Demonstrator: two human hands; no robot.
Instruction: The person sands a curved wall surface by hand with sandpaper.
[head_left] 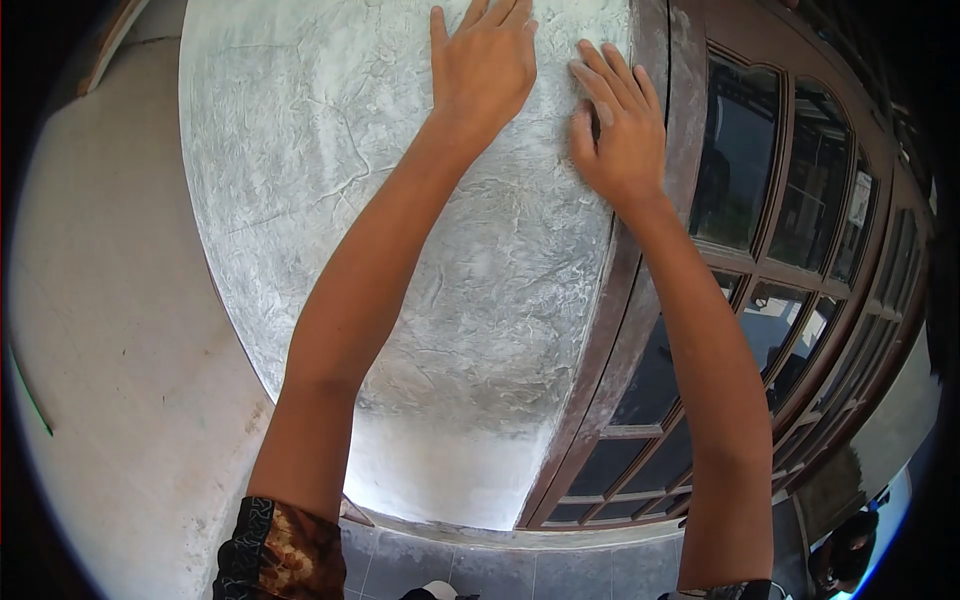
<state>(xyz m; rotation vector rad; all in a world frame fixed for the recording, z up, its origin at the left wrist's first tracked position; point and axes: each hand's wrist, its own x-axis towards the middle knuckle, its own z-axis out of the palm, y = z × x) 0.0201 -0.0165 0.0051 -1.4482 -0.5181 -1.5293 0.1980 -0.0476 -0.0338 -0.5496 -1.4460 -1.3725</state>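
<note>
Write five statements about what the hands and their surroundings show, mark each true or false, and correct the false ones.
1. The left hand and right hand are both raised at the grey-white wall. True.
2. The left hand grips a trowel. False: its fingers are extended and no tool shows in it.
3. The right hand is nearer than the left to the glass-paned door. True.
4. The grey-white wall looks smooth from top to bottom. False: most of it is creased and wrinkled, with a smoother pale part at the bottom.
5. The floor at the bottom of the view is wooden boards. False: it is grey tiles.
</note>
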